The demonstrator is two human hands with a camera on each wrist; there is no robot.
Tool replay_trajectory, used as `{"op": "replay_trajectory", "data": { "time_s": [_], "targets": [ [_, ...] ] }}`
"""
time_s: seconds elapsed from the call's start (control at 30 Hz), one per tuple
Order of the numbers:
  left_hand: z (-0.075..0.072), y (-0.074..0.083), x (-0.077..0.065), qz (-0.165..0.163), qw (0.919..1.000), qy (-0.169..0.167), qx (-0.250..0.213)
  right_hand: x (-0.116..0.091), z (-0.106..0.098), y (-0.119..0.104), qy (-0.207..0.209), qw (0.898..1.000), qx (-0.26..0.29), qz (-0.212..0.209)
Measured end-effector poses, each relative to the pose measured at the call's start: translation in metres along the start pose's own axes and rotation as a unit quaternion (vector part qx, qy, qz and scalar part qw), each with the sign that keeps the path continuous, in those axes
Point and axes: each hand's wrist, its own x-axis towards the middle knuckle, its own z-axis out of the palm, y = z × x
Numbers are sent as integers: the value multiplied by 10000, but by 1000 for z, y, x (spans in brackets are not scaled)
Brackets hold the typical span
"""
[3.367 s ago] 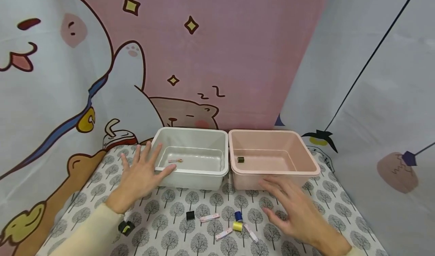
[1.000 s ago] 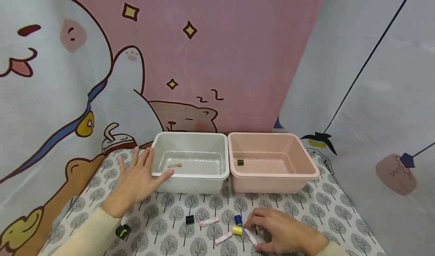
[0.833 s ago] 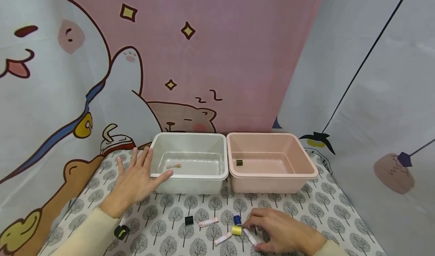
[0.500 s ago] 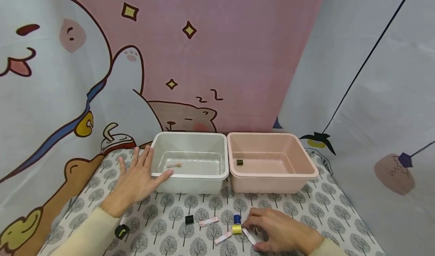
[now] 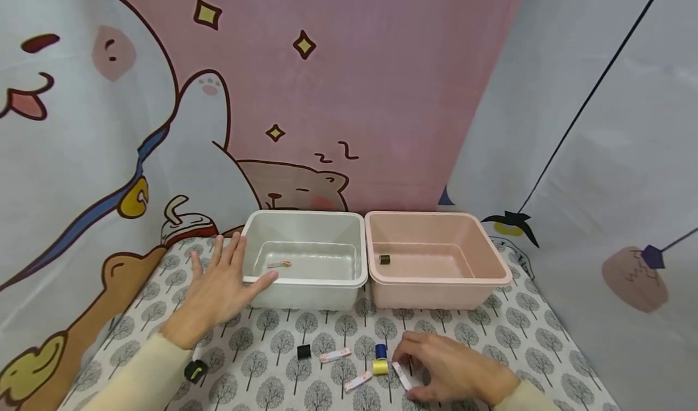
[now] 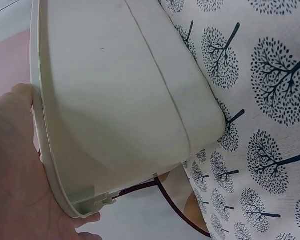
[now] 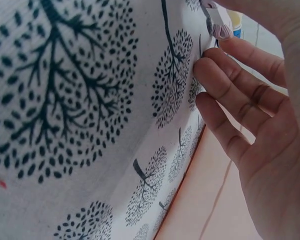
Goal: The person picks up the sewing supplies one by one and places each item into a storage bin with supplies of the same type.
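My left hand (image 5: pixel 215 290) rests spread against the left front corner of the white bin (image 5: pixel 305 282), its thumb reaching over the rim. Near the front of the cloth, my right hand (image 5: pixel 455 368) pinches a pale skein of embroidery floss (image 5: pixel 402 376) between thumb and fingers. In the right wrist view the looped end of the floss skein (image 7: pixel 220 25) shows by the fingertips. Just left lie a yellow thread spool (image 5: pixel 380 367) and a blue spool (image 5: pixel 380 351). Two more pale pink skeins lie nearby, one the upper skein (image 5: pixel 335 355), the other the lower skein (image 5: pixel 358 381).
A pink bin (image 5: pixel 442 280) stands beside the white one, with a dark green spool (image 5: pixel 385 259) inside. In the white bin lies a skein (image 5: pixel 279 264). A black spool (image 5: pixel 303 351) lies on the tree-print cloth (image 5: pixel 272 393). A printed curtain (image 5: pixel 382 96) hangs behind the bins.
My right hand has come down from in front of the pink bin to the skein, which has shifted slightly away from the yellow spool. The left hand stays at the white bin.
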Motion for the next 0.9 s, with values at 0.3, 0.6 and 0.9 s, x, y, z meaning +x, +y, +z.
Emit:
{"op": "replay_trajectory", "data": {
  "time_s": [0.3,0.6,0.9],
  "targets": [
    [-1,0,-2,3,10000,1,-50,-3,-6,2,314,9993,-169,-72],
    [1,0,-2,12,10000,8,-75,-3,-8,0,913,9922,-707,-470],
    [0,0,-1,25,10000,10,-93,1,-10,-7,1356,9840,-1007,-561]
  ]
}}
